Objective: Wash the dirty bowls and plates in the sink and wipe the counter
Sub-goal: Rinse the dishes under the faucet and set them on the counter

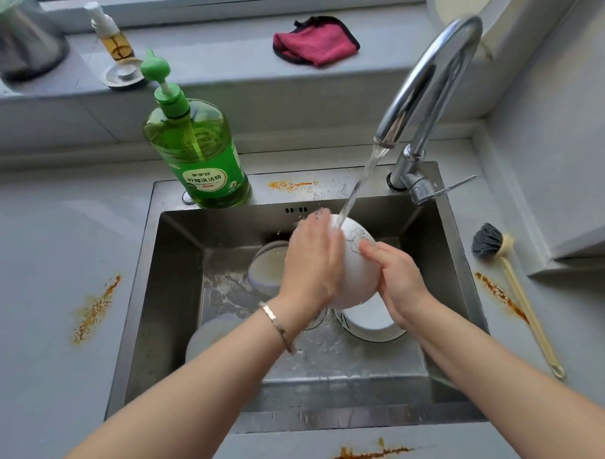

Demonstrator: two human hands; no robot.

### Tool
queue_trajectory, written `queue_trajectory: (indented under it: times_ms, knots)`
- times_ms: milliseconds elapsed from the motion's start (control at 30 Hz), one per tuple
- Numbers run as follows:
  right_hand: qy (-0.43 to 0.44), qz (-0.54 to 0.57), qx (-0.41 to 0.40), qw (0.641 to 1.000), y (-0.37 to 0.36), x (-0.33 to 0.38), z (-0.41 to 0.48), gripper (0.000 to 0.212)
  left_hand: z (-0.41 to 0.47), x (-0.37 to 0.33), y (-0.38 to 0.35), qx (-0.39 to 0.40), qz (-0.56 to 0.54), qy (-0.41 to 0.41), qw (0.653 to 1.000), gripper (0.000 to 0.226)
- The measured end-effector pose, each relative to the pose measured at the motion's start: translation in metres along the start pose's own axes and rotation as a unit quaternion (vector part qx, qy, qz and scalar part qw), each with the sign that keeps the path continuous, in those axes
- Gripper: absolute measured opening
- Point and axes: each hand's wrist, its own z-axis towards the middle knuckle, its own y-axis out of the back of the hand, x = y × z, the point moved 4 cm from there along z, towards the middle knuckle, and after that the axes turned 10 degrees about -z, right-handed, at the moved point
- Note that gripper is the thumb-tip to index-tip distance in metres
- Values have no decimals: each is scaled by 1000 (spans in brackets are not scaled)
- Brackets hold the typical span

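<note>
The left hand [312,260] presses flat-fingered against a white ceramic bowl [359,275]; the right hand [400,281] grips its side with curled fingers.

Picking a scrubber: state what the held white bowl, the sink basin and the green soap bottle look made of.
The white bowl with line drawing: likely glazed ceramic, smooth, opaque. The grey sink basin: brushed stainless steel, dull reflections. The green pump bottle: probably clear plastic; liquid shows through.

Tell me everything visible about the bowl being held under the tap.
The bowl is white, glossy, ceramic-looking, with a thin dark line drawing outside. It is tipped on its side above the sink. The left hand lies flat against it; the right hand grips its other side. Tap water strikes its top.
</note>
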Motion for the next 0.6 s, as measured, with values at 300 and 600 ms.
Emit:
queue_trajectory:
  times_ms: [300,600]
  knots:
    - [-25,64,33,997,0,6,3,22,13,28,19,-17,-154,91,984,40]
    - [-87,157,16,984,-7,11,9,31,-43,17,-12,59,12,-71,996,62]
